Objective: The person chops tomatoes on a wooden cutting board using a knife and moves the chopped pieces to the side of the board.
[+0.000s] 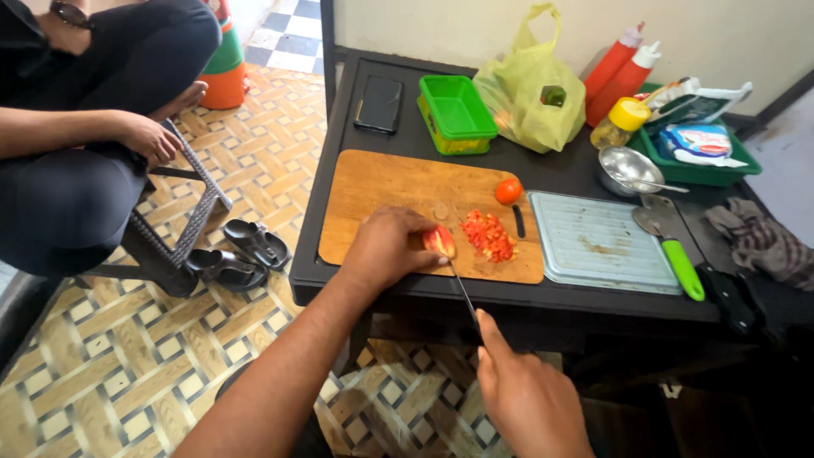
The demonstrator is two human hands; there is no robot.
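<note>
A tomato piece [439, 241] is pinned on the wooden cutting board [381, 191] by the curled left hand [386, 250]. A knife [465, 293] is gripped in the closed right hand [526, 394], blade tip at the piece. Chopped tomato [488, 235] lies just beside; a whole tomato [508, 191] rests near the board's far edge.

The left hand [386, 250] covers most of the tomato piece [440, 241], so its full shape does not show. The right hand [526, 394] hides the handle of the knife [463, 293], and the bottom edge cuts the hand. Contents of the yellow plastic bag [530, 89] stay unclear. The seated person [76, 127] at the left is cut by the frame.
</note>
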